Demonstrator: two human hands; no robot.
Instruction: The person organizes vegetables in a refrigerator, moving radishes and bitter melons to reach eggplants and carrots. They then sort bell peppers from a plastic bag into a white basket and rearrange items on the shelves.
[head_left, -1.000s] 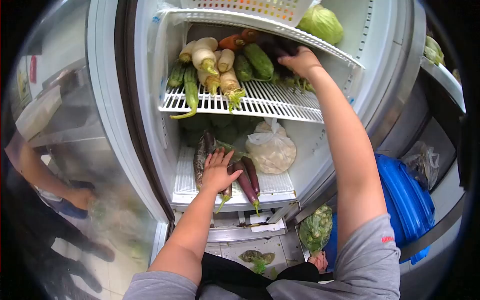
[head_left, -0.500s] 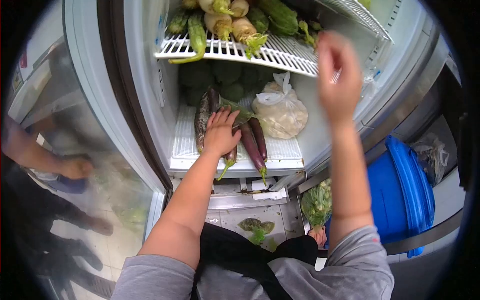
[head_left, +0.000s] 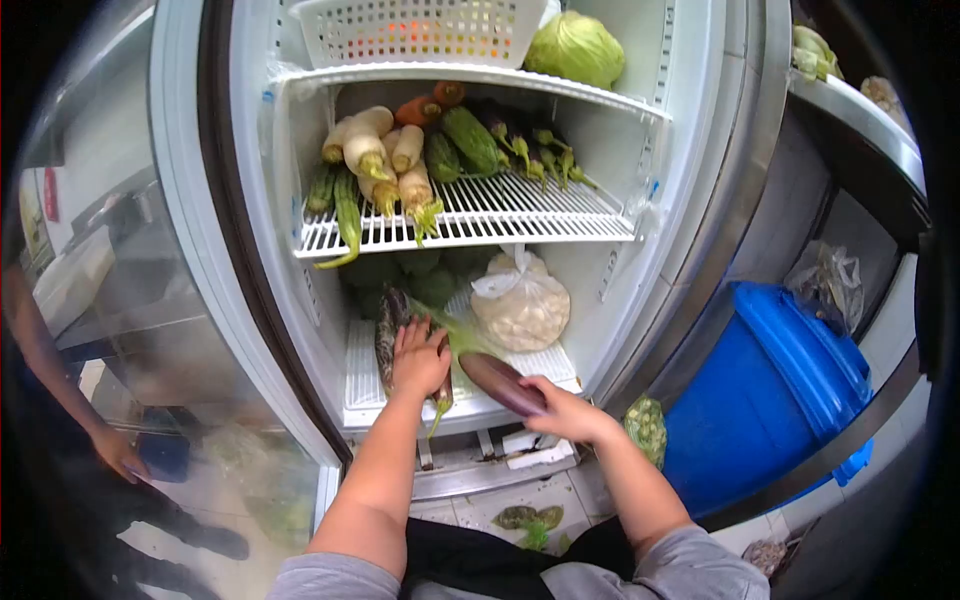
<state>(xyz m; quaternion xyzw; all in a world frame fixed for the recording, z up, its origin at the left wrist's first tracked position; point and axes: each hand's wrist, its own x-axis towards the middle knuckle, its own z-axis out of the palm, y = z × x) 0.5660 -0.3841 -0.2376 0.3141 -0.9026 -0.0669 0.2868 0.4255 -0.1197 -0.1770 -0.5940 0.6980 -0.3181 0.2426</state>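
My left hand (head_left: 420, 362) lies with spread fingers on the vegetables at the front of the lower compartment, over an eggplant (head_left: 443, 392) and beside a dark, whitish-patterned long vegetable (head_left: 386, 342). My right hand (head_left: 566, 410) grips a purple eggplant (head_left: 503, 383) by its stem end, tilted at the compartment's front edge and slightly blurred. Behind the hands sits a knotted plastic bag of pale contents (head_left: 522, 303). Green produce lies in shadow at the back.
A wire shelf (head_left: 470, 225) above holds white radishes (head_left: 365, 155), carrots (head_left: 418, 110), green vegetables and more eggplants. Higher are a white basket (head_left: 420, 35) and a cabbage (head_left: 575, 50). A glass door (head_left: 120, 330) stands left, a blue bin (head_left: 765, 390) right.
The view has tilted up, showing more upper shelves. My right hand has come down from beside the wire shelf and taken hold of an eggplant. My left hand stays on the vegetables.
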